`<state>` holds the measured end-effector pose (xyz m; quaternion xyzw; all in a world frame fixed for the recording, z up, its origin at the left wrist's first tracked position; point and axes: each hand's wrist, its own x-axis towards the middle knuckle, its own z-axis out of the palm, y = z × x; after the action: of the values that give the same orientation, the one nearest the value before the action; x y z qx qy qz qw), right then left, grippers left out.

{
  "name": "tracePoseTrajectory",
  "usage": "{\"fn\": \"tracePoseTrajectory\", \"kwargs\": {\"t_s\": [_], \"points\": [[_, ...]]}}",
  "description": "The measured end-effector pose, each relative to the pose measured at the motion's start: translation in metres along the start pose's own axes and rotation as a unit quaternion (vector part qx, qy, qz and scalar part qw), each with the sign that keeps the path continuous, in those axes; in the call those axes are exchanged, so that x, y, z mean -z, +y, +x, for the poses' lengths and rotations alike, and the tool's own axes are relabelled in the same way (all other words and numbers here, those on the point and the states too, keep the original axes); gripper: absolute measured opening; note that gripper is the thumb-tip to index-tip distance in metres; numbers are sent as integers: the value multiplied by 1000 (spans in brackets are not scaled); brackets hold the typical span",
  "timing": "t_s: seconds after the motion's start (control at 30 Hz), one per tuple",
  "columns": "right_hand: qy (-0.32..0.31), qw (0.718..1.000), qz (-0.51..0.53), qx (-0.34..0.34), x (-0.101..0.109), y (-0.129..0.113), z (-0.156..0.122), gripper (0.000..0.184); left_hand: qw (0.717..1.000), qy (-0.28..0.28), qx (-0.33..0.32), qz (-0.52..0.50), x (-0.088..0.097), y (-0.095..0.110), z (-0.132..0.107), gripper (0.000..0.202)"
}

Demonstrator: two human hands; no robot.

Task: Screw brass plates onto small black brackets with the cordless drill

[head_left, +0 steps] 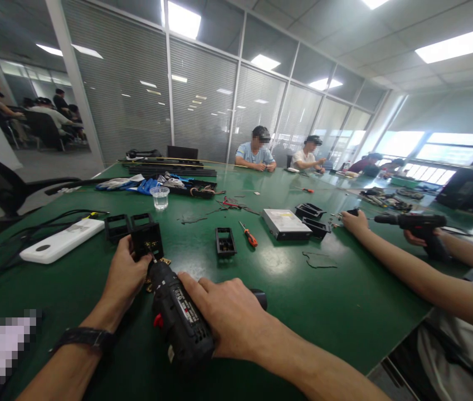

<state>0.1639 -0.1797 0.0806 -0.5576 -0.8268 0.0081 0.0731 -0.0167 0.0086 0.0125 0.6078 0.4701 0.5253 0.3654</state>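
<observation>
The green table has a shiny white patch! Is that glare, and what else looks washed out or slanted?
Head view: likely glare from ceiling lights on the green table; head view: the windows look washed out; head view: the glass wall looks slanted.

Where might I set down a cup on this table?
Bare tabletop shows between the silver box and the wearer's right forearm, and left of the lone black frame. It's crowded around the left hand, held frame and drill, and by the gloves.

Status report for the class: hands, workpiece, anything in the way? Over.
Left hand gripping black rectangular plastic housing. Right hand on black power drill, aimed at housing. Nothing visibly blocking; small gold-coloured metal pieces beside drill.
</observation>
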Motion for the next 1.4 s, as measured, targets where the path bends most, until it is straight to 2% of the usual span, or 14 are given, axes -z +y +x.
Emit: {"fn": "tracePoseTrajectory", "kwargs": {"t_s": [0.33,0.6,1.0,1.17,1.4], "points": [[5,1000,-8,5,-2,0,0,115,1000,-1,-6,18,1,6,-2,53],[-7,1000,-10,1,-1,-2,0,117,1000,0,-16,-6,-1,-6,1,57],[-20,999,29,-22,2,-5,-5,98,997,-5,-51,-54,-4,-8,-3,52],[-22,999,35,-32,1,-3,-6,102,997,-3,-39,-71,-4,-10,-3,55],[-25,998,45,-34,3,-4,-5,99,997,-3,-35,-75,-4,-7,-4,52]]}}
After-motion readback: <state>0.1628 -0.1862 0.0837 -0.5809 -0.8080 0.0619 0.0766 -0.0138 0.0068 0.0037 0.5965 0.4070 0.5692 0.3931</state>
